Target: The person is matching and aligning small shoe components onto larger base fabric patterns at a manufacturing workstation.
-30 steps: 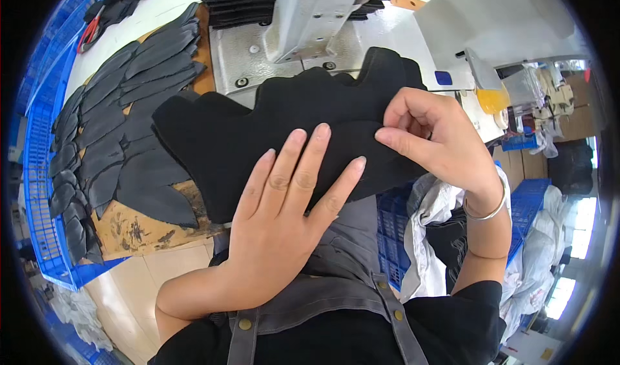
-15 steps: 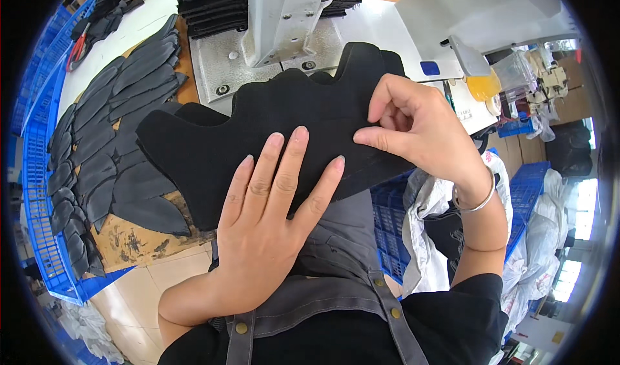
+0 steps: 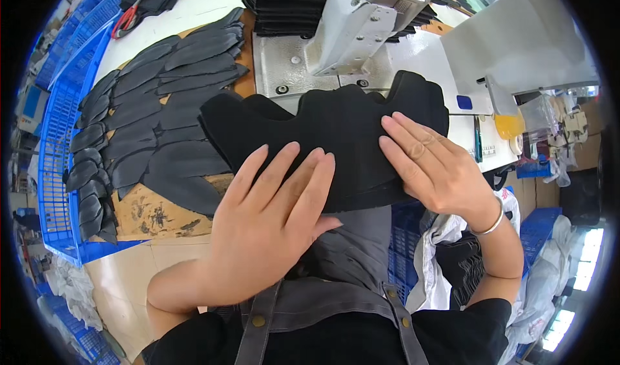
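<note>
A black shaped fabric piece [image 3: 336, 132] with a scalloped far edge lies in front of the sewing machine [image 3: 352, 32], and stacked layers show at its left end. My left hand [image 3: 265, 229] rests on its near left part, fingers stretched out and the thumb apart by the near edge. On the right part lies my right hand [image 3: 445, 174], its fingers flat and side by side, pointing up and left. The right thumb is hidden. Neither hand grips the fabric visibly.
Overlapping dark leaf-shaped pieces [image 3: 135, 135] cover a wooden board on the left, beside a blue plastic basket [image 3: 58, 171]. Red-handled scissors [image 3: 127, 19] lie at the far left. Black pieces [image 3: 287, 6] are stacked behind the machine. A white sack [image 3: 426, 271] stands at lower right.
My right hand has gone from a curled, pinch-like pose to lying flat on the fabric. The left fingers have drawn closer together. The whole view has shifted, with the machine now farther right.
</note>
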Available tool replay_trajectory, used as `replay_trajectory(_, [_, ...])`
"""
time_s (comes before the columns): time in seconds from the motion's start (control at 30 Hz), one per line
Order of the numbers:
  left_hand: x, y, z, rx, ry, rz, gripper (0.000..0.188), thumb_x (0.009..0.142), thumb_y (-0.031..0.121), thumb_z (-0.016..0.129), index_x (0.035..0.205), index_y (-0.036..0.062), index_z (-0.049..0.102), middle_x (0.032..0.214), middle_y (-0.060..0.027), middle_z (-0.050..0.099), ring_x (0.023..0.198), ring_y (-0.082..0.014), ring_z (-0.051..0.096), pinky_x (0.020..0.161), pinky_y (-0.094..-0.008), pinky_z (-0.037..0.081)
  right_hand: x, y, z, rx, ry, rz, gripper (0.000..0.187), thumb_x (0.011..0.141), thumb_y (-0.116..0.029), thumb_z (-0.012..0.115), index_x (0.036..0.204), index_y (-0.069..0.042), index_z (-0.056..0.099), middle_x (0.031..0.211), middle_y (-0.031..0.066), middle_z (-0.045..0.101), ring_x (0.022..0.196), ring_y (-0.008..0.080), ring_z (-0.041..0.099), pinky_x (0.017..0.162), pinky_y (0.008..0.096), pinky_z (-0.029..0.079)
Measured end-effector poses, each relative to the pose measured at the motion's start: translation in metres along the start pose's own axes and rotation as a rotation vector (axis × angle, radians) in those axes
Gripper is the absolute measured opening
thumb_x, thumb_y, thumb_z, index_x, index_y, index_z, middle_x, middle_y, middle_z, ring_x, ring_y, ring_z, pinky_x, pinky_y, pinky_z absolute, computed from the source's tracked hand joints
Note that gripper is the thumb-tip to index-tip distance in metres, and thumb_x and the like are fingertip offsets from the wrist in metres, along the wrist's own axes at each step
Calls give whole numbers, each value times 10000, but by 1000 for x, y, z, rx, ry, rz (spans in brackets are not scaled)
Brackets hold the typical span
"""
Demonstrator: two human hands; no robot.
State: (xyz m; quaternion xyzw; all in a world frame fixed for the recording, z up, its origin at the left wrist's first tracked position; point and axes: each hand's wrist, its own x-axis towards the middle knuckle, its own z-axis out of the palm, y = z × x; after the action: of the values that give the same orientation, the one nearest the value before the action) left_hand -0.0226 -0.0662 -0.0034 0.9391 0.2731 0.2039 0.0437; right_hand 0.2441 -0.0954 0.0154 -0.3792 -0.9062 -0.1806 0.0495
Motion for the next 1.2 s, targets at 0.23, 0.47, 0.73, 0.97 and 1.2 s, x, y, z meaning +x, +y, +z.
replay_trajectory(0.23, [17,-8,-21,280,131,84,368,810,123,597,1159,14,639,1151,-118,651,1098,-277,603,996,-422,424,22,-8,-32,-207,162,26,255,836,-52,541,1044,76,615,1079,215,667,1001,297,672,895,379,521])
replay_trajectory(0.47, [1,-50,-84,545,468,-43,348,772,-11,541,1082,5,699,1088,-135,689,1045,-290,655,963,-403,468,27,-31,-24,35,452,152,179,841,-52,602,1004,11,641,1039,155,704,984,281,686,890,369,514])
replay_trajectory(0.73, [97,-170,-76,547,773,-55,507,754,-17,631,1219,183,633,1097,-87,681,984,-268,662,829,-350,526,7,-37,-12,170,378,104,226,793,-79,624,1009,-19,654,1109,153,675,1014,281,660,872,375,526])
replay_trajectory(0.97, [209,-151,-30,176,-74,-7,438,858,338,643,1255,155,606,1151,-179,644,1102,-326,600,916,-421,488,3,-49,-8,236,353,159,323,715,-25,639,1037,-3,636,1072,142,677,967,270,667,864,377,534])
replay_trajectory(1.2, [237,-176,-54,162,-516,-122,1346,504,616,849,1517,70,149,1487,-283,289,1405,-368,271,1149,-400,262,-2,-47,-6,310,354,169,384,650,39,660,1030,17,614,1052,149,674,933,285,669,797,358,561])
